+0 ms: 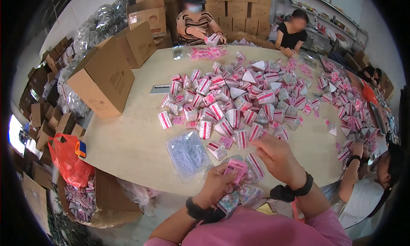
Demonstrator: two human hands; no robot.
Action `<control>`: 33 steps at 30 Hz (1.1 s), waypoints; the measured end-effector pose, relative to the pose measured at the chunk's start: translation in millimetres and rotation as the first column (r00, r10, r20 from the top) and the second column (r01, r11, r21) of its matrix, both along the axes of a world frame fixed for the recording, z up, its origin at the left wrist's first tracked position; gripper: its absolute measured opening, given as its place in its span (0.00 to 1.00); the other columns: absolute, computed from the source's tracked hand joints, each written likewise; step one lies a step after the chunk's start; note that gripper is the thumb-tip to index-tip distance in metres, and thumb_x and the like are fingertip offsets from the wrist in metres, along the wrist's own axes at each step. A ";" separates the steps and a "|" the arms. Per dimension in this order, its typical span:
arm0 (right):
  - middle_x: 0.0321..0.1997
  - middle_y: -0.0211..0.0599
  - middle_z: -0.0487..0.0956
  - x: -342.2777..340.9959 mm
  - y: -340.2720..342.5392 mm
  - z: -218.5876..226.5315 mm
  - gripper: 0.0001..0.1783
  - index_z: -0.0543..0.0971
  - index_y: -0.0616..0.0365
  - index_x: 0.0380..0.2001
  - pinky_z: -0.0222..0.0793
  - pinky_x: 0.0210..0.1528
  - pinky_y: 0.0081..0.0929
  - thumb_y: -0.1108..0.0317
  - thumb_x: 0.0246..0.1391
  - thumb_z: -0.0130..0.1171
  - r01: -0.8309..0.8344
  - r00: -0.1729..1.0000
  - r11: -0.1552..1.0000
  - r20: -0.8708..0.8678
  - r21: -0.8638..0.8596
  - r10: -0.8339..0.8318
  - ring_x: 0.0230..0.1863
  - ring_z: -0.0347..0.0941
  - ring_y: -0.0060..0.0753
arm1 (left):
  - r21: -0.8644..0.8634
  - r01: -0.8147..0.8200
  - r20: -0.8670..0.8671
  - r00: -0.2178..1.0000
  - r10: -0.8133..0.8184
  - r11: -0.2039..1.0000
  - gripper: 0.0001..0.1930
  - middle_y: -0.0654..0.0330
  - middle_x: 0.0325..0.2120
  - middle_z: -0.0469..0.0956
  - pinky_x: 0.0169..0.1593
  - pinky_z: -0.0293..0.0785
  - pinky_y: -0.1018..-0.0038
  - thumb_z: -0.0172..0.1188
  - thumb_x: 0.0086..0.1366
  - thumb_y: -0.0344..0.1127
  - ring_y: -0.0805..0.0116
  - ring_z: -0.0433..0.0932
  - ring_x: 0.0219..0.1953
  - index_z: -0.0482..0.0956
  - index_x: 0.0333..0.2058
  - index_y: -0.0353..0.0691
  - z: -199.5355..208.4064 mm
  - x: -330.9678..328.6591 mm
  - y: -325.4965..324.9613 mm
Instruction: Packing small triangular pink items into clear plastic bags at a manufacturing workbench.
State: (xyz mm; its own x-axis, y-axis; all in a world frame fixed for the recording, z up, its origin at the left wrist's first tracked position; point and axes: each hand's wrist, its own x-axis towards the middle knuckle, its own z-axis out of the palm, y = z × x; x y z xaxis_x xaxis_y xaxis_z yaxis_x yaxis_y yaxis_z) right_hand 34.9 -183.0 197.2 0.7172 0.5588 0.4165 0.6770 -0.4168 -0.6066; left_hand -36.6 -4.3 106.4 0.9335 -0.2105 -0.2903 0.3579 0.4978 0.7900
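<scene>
My left hand (215,182) is closed on a pink card (237,168), with the thumb pressed on its face. Close by the card are a wedge-shaped packet (255,165) and clear bags with small colourful pieces (250,194), just above my lap at the table edge. My right hand (279,157) is raised to the right of the card, its fingers curled together; anything between them is too small to make out. Beyond my hands lies a big pile of pink-and-white wedge-shaped packets (232,117). A clear bag of thin white strings (188,155) lies left of my hands.
An open cardboard box (102,81) stands on the table's left side. Below it, a red plastic bag (70,160) sits by a carton of packets (113,199). Two people sit across the table; another works at right beside a second pile (344,103). Pink cards (208,53) lie at the far edge.
</scene>
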 end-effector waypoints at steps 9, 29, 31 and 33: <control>0.23 0.38 0.72 -13.5 -14.5 14.5 0.03 0.74 0.60 0.28 0.63 0.26 0.30 0.74 0.48 0.56 0.030 0.999 0.999 -0.030 -0.045 -0.031 0.25 0.69 0.39 | -0.094 -0.053 -0.076 0.996 0.046 0.994 0.12 0.54 0.32 0.78 0.34 0.73 0.78 0.51 0.61 0.25 0.70 0.78 0.32 0.73 0.43 0.30 0.7 2.8 -12.8; 0.19 0.34 0.71 -33.1 -22.6 10.7 0.03 0.75 0.62 0.26 0.61 0.23 0.22 0.74 0.48 0.57 0.091 0.947 0.994 -0.312 0.057 -0.069 0.20 0.66 0.23 | 0.169 0.016 0.064 0.998 -0.028 0.985 0.26 0.58 0.42 0.74 0.42 0.71 0.79 0.48 0.57 0.19 0.74 0.75 0.38 0.62 0.56 0.36 8.6 -12.1 -27.3; 0.19 0.35 0.71 -31.9 -21.8 8.8 0.03 0.75 0.62 0.26 0.61 0.23 0.22 0.73 0.48 0.56 0.098 0.942 0.994 -0.328 0.057 -0.074 0.20 0.66 0.23 | 0.161 0.025 0.059 0.998 -0.035 0.987 0.25 0.58 0.41 0.74 0.41 0.71 0.79 0.48 0.58 0.20 0.74 0.75 0.37 0.62 0.56 0.36 13.6 -13.1 -27.5; 0.19 0.35 0.71 -30.5 -22.0 6.7 0.03 0.75 0.61 0.26 0.61 0.23 0.23 0.73 0.48 0.56 0.096 0.946 0.994 -0.315 0.049 -0.076 0.20 0.66 0.24 | 0.099 0.038 0.026 0.999 -0.041 0.994 0.25 0.58 0.41 0.74 0.41 0.71 0.80 0.49 0.59 0.20 0.74 0.75 0.37 0.62 0.56 0.36 15.8 -14.4 -27.4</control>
State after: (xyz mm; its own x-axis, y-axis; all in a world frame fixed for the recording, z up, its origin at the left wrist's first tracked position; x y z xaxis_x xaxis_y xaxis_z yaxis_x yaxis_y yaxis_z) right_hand 4.4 -205.0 203.9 0.8612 0.4689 0.1964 0.4129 -0.4198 -0.8083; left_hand -51.0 -31.8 122.2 0.9330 -0.2189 -0.2855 0.3530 0.4035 0.8442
